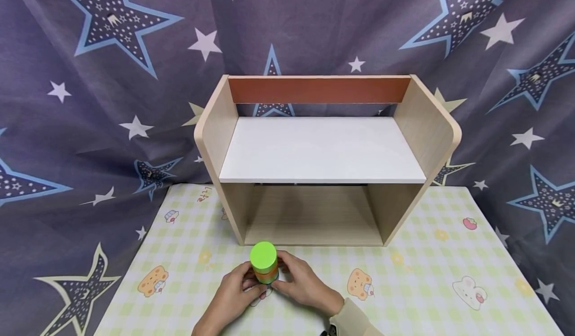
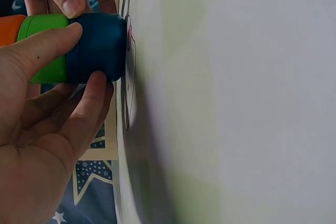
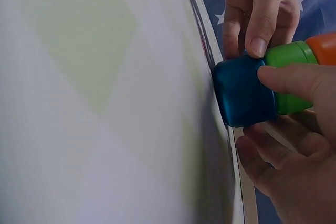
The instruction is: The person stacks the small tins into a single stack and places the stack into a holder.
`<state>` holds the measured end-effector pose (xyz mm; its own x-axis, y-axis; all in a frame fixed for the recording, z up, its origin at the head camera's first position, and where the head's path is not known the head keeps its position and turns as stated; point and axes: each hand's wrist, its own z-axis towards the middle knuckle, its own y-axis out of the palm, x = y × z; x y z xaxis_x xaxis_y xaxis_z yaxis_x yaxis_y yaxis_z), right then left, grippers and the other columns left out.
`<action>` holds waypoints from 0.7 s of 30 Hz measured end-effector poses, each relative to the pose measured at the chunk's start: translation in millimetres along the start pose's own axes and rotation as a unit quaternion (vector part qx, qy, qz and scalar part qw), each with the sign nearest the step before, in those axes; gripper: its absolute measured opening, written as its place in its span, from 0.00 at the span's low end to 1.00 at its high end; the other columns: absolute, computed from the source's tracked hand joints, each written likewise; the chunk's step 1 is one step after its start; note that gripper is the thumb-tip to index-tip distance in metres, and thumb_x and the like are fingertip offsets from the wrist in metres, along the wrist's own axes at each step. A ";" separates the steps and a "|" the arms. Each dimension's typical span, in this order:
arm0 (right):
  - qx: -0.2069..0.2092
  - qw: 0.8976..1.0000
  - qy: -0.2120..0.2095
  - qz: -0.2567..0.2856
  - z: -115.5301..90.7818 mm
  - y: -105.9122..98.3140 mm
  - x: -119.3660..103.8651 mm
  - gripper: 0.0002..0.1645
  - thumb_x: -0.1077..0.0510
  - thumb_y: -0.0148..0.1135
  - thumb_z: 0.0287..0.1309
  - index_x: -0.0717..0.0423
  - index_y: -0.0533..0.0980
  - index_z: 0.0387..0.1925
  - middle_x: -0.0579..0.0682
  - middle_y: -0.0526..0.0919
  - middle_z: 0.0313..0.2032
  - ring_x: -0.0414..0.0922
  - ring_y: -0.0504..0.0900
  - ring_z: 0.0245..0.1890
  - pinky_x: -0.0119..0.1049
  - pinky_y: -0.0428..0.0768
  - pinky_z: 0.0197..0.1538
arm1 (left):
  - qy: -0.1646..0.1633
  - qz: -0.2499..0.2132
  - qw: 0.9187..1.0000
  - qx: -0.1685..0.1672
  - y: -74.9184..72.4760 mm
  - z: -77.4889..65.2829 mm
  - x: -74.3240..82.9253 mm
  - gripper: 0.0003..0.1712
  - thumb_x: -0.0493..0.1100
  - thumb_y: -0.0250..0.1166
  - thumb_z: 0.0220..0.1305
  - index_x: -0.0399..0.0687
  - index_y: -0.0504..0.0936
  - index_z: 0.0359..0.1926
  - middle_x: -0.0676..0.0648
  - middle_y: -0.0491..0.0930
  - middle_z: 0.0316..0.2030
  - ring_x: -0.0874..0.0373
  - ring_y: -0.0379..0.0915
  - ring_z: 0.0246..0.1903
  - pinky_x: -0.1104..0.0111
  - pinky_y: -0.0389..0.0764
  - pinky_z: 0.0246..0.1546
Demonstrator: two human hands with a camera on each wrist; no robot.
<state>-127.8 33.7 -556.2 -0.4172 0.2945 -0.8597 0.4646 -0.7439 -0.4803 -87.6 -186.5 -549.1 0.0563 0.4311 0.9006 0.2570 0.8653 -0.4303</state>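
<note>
A short stack of round coloured plastic pieces stands upright on the cloth in front of the shelf. Its lowest piece is dark blue, then come a green one and an orange one, with a bright green top in the head view. My left hand holds the stack from the left, its thumb at the seam of blue and green. From the right, my right hand grips it too, thumb at the blue piece's upper edge and fingers around the far side.
Just beyond the hands stands a two-level wooden shelf with a white upper board. A checked tablecloth with cartoon prints covers the table. Behind hangs a dark curtain patterned with stars.
</note>
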 end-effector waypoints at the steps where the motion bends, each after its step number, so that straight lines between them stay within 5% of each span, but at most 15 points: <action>1: 0.000 1.000 0.000 -0.001 -0.6 -0.5 0.2 0.38 0.62 0.72 0.59 0.50 0.66 0.68 0.44 0.77 0.57 0.39 0.76 0.55 0.38 0.79 0.55 | -0.001 0.002 1.000 0.000 0.5 0.4 0.4 0.31 0.43 0.73 0.62 0.39 0.74 0.62 0.43 0.80 0.50 0.60 0.83 0.43 0.71 0.82 0.44; 11: 0.006 1.000 0.004 -0.009 -6.9 -7.0 2.9 0.38 0.61 0.72 0.59 0.49 0.67 0.68 0.43 0.78 0.57 0.39 0.76 0.55 0.38 0.80 0.54 | 0.000 -0.035 0.999 -0.021 6.7 4.2 7.0 0.33 0.40 0.73 0.62 0.36 0.72 0.64 0.38 0.76 0.54 0.56 0.82 0.47 0.71 0.83 0.42; 21: 0.013 1.000 -0.003 -0.021 -17.0 -17.6 4.5 0.37 0.60 0.72 0.60 0.50 0.66 0.68 0.45 0.77 0.57 0.40 0.77 0.55 0.37 0.80 0.54 | 0.023 -0.021 0.999 -0.030 15.1 10.5 9.9 0.33 0.43 0.73 0.62 0.37 0.73 0.64 0.38 0.76 0.55 0.58 0.81 0.48 0.71 0.81 0.46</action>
<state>-124.7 58.3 -554.5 -0.4402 0.3222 -0.8381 0.4264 -0.7465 -0.5109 -93.3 -166.5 -547.3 0.0889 0.3820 0.9199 0.3167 0.8648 -0.3897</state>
